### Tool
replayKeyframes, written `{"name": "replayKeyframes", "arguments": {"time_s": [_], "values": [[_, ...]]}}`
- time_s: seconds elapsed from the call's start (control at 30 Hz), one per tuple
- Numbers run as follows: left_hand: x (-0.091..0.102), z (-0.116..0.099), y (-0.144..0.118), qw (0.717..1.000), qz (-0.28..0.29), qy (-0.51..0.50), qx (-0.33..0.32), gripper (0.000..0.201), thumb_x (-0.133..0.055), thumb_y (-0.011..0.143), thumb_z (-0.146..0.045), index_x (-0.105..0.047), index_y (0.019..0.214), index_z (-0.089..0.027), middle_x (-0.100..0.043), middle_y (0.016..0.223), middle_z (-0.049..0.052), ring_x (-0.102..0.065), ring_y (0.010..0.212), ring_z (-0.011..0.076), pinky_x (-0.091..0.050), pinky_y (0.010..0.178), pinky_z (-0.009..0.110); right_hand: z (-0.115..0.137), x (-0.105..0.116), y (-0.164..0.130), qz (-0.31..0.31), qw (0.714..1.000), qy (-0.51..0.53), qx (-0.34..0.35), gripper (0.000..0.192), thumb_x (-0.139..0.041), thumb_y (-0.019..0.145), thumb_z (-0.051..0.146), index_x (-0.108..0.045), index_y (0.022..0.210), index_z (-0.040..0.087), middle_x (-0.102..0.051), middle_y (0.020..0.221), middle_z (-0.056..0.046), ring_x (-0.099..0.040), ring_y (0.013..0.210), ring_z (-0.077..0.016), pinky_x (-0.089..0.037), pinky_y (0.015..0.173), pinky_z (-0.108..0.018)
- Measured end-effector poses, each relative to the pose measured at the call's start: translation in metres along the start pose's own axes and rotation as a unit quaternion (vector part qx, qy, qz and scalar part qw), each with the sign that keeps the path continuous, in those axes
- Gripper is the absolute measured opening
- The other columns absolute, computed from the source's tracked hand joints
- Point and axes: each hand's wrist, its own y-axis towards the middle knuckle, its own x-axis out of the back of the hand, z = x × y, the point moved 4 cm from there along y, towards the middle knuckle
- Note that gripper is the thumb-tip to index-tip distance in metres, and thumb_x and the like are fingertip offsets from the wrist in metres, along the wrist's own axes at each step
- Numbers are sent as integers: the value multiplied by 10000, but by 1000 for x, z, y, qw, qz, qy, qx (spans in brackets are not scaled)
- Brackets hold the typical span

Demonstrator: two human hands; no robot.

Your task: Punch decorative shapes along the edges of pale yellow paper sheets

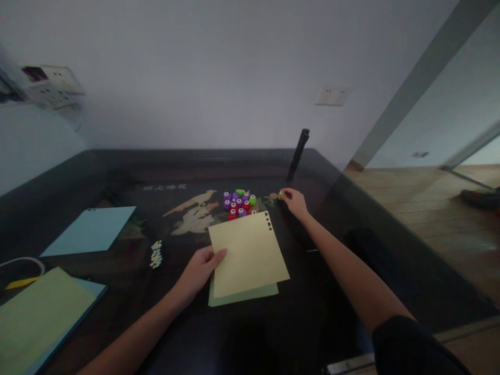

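Paper: our left hand (199, 271) pinches the yellow sheet (248, 252) at its left edge; we judge it light, floppy, easily creased.
Punch: beyond, our right hand (295, 202) closes its fingertips on a small green punch (280, 195); likely rigid, light, best gripped by its sides.
Pile: more punches (239, 203) lie just left.

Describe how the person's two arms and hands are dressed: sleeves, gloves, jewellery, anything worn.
Both hands, left hand and right hand, are bare, with no gloves, rings or watch visible. The forearms are uncovered. A dark sleeve shows on the right upper arm; no sleeve shows on the left.
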Motion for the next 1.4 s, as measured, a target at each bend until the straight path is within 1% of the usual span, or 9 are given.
{"name": "replayKeyframes", "arguments": {"time_s": [0.17,0.27,0.4,0.6,0.7,0.8,1.1,1.27,1.4], "values": [[-4,-1,-2,1000,0,20,-3,484,-681,683,-582,-677,811,-115,-705,687,64,-644,636,233,-498,606,321,-2,-16,8,25,999,-38,-7,289,-539,916,326,-567,1158,170,-585,1175,-85,-602,981,-195,-514,831,-405],[-7,-1,-4,1000,1,18,-4,476,-684,682,-579,-674,805,-118,-695,674,56,-637,621,225,-493,594,313,2,-25,14,34,998,-49,-2,298,-542,914,321,-562,1171,172,-580,1186,-88,-599,988,-200,-514,834,-408],[-9,0,-4,1000,-1,23,-7,476,-685,678,-584,-658,778,-119,-686,671,54,-625,614,214,-487,590,306,4,-29,18,31,998,-55,0,303,-544,913,321,-560,1175,170,-579,1187,-89,-599,991,-202,-514,833,-410],[-10,1,-5,999,1,42,-11,471,-683,680,-584,-650,745,-119,-658,620,40,-613,608,212,-474,576,296,4,-31,15,16,999,-45,-3,272,-559,901,326,-598,1116,164,-620,1122,-78,-608,962,-193,-498,848,-407],[-11,1,-5,999,5,41,-11,467,-685,683,-577,-654,751,-117,-666,637,46,-614,613,212,-477,586,300,5,-31,14,2,999,-35,-5,249,-596,853,301,-658,1062,182,-675,1047,-70,-614,916,-201,-481,846,-369],[-12,1,-6,999,8,41,-13,466,-686,684,-574,-661,764,-116,-680,666,54,-615,616,211,-481,593,303,7,-32,14,-10,1000,-27,-6,256,-596,821,293,-690,1042,204,-695,1026,-69,-610,884,-216,-474,818,-350],[-13,3,-5,998,15,53,-10,464,-677,697,-570,-674,783,-114,-687,669,63,-624,625,215,-478,579,294,15,-33,11,-19,1000,-13,-4,257,-614,790,309,-712,1013,227,-667,969,-72,-585,856,-214,-459,796,-335],[-15,3,-5,999,23,46,-11,476,-681,690,-577,-681,798,-113,-703,714,75,-635,664,223,-487,601,300,20,-32,8,-18,1000,1,-12,251,-617,788,319,-719,1005,243,-634,937,-68,-580,854,-213,-456,789,-336],[-16,2,-7,999,24,46,-9,483,-677,690,-585,-677,790,-113,-698,701,72,-634,667,227,-489,604,305,27,-28,6,-18,999,29,-13,274,-629,774,319,-714,1016,224,-630,946,-75,-580,859,-219,-452,805,-350]]}}
